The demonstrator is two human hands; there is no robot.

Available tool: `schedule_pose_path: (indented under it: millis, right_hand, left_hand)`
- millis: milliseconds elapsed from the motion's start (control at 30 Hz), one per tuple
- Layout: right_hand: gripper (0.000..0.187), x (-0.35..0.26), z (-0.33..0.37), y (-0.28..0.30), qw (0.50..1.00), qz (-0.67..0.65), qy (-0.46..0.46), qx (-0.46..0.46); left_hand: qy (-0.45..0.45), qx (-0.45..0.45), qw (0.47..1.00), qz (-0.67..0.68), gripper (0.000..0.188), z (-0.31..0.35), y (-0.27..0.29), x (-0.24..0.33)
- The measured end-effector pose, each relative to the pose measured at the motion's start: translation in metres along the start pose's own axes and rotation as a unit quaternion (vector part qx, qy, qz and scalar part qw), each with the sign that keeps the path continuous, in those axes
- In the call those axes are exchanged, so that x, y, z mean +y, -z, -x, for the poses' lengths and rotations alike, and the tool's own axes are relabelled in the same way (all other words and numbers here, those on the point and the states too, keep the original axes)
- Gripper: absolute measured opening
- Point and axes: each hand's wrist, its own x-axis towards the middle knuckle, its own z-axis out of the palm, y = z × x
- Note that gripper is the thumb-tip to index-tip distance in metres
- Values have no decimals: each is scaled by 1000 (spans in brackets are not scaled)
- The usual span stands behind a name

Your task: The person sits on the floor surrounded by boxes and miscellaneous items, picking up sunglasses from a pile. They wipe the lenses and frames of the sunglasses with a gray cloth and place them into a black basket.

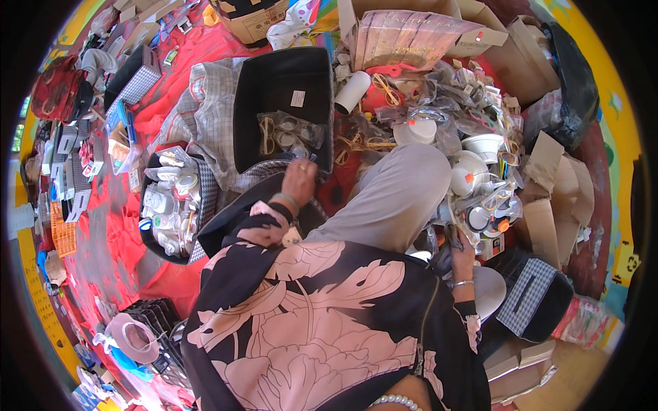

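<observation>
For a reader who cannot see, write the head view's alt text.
A person's left hand is at the near rim of a black storage bin containing bagged items; the right hand is beside a cluttered heap with white bowl-like pieces.

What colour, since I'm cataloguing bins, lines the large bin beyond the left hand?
The large bin is black inside; head view.

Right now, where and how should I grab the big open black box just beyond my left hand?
Probably by the long side rims, one hand each, coming from above: the black box faces open side up, and its raised walls offer edges to pinch. Your left hand is at the near end, where plastic bags lie inside.
</observation>
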Motion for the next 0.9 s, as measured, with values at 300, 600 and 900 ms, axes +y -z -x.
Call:
schedule_pose_path:
  millis: [300,600,900]
  right_hand:
    - [40,14,2,-2,999,-8,-12,-45]
    - [38,5,3,-2,998,27,16,-54]
    - [40,30,9,-9,998,-15,6,-58]
  left_hand:
    - [-74,-600,783,-143,52,26,-2,10]
    - [-142,-695,694,-125,50,62,-21,-3]
    - [-121,-670,729,-79,45,69,19,-56]
